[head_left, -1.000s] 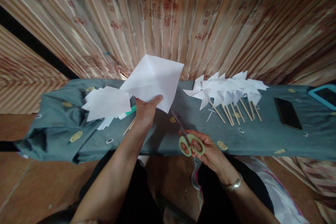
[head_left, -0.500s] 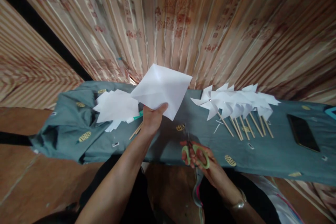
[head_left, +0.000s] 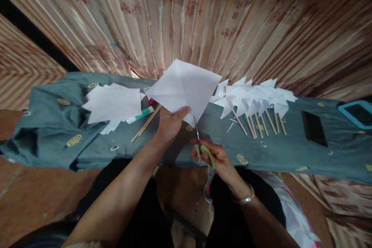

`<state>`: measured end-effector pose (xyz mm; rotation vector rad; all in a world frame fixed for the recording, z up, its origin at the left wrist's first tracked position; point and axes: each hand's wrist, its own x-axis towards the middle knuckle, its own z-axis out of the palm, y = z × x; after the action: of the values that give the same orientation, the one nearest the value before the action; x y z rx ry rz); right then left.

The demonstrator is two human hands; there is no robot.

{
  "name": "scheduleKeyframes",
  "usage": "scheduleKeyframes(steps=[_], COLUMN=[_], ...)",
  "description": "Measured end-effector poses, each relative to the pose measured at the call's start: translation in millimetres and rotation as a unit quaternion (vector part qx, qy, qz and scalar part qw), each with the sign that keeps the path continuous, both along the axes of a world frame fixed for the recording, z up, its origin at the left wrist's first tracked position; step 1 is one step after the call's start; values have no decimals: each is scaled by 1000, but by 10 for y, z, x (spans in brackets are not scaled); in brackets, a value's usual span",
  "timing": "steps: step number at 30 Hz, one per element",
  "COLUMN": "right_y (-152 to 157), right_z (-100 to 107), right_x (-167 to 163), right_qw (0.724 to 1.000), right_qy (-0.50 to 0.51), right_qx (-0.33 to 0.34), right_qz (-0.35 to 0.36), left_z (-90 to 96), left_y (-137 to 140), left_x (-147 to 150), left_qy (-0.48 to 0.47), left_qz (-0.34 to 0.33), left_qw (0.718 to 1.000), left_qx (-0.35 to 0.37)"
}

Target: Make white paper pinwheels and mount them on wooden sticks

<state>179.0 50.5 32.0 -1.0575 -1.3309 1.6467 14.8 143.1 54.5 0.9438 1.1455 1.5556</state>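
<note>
My left hand [head_left: 174,122] pinches a creased white square sheet of paper [head_left: 186,87] near its lower corner, thumb on top, holding it up over the table. In my right hand [head_left: 210,155] is a pair of scissors [head_left: 207,154] with light green handles. Their blades point up and meet the paper's lowest corner; whether they have cut into it I cannot tell. To the left lies a stack of white paper sheets [head_left: 116,102]. Beside it are wooden sticks [head_left: 147,124] and a green-and-white packet [head_left: 143,113], partly hidden by the paper.
Several white paper pinwheels [head_left: 252,99] on wooden sticks lie overlapped at the right. Thin white sticks [head_left: 231,124] lie near them. Farther right are a black phone [head_left: 314,128] and a blue-framed device [head_left: 357,114]. A grey-green cloth [head_left: 174,159] covers the table; a patterned curtain [head_left: 186,19] hangs behind.
The scissors in my right hand have moved up to the paper's lower corner. My left hand still holds the paper. The whole view has shifted, bringing more of the blue-framed device into sight.
</note>
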Motion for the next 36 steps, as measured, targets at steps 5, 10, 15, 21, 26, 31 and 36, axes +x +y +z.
scheduleKeyframes(steps=[5,10,15,21,26,31,36], right_y=[21,40,43,46,49,50,52], right_z=[1,57,99,72,64,75,98], right_x=[13,28,13,-10,-6,-11,-32], right_qw=[1000,1000,1000,1000,1000,1000,999], right_qy=[-2,-12,-27,-14,-22,-26,-26], right_qx=[11,1,2,-6,-7,-10,-8], right_qz=[-10,-8,-14,-11,-8,-11,-17], left_z=[-39,-70,-65,-50,-60,-51,-26], left_y=[-21,-28,-42,-48,-45,-39,-47], left_x=[39,58,48,39,35,37,36], left_qy=[5,8,11,0,0,-4,-11], left_qz=[-11,-11,-6,7,4,6,11], left_qw=[1000,1000,1000,1000,1000,1000,1000], left_qx=[-5,-4,-7,-14,-11,-9,-20])
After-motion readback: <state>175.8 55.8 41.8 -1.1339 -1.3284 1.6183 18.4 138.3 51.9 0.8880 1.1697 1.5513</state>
